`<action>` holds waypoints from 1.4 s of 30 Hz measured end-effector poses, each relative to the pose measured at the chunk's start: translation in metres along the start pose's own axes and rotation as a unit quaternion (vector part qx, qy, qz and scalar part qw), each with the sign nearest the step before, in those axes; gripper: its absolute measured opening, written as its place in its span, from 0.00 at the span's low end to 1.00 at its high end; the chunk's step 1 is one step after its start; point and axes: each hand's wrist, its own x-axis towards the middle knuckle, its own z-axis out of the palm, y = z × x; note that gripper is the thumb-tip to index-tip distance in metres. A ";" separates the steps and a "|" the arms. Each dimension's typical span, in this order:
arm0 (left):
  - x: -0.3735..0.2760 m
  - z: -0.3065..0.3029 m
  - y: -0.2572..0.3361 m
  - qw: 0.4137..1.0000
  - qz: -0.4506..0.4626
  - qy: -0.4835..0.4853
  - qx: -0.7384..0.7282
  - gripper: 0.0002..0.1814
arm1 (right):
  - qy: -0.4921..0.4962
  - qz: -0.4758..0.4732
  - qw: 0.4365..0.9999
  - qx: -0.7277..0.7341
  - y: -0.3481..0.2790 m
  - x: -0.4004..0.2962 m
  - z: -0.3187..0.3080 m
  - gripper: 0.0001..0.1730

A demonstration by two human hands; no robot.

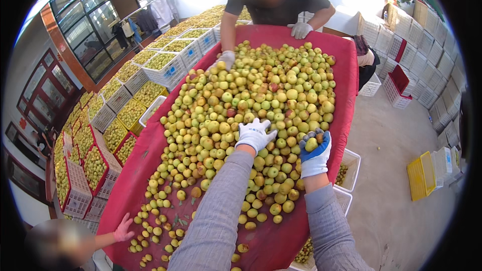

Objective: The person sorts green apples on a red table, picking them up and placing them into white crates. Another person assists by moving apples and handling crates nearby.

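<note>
Small round yellow-green fruits (226,126), some blushed red or brown, are heaped on a sloping table lined with red cloth (131,180). My left hand (256,133), in a white knit glove, rests palm down on the heap with its fingers spread; what lies under the palm is hidden. At the table's right side, my right hand (316,154) is turned palm up in a white glove with a blue coated palm. Its fingers curl around a yellow-green fruit (311,144), and a browner one (320,137) shows beside it.
Across the table a person's gloved hand (226,60) touches the heap; another (300,30) rests on the rim. A pink-gloved hand (123,229) reaches in at lower left. Fruit-filled crates (162,66) stand left; white crates (348,169) sit below the right edge. Stacked crates (418,56) line the right.
</note>
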 end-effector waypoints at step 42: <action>-0.232 0.122 -0.115 0.945 -0.198 0.259 -0.017 0.20 | -0.105 0.240 0.938 -0.226 0.045 0.012 -0.012 0.19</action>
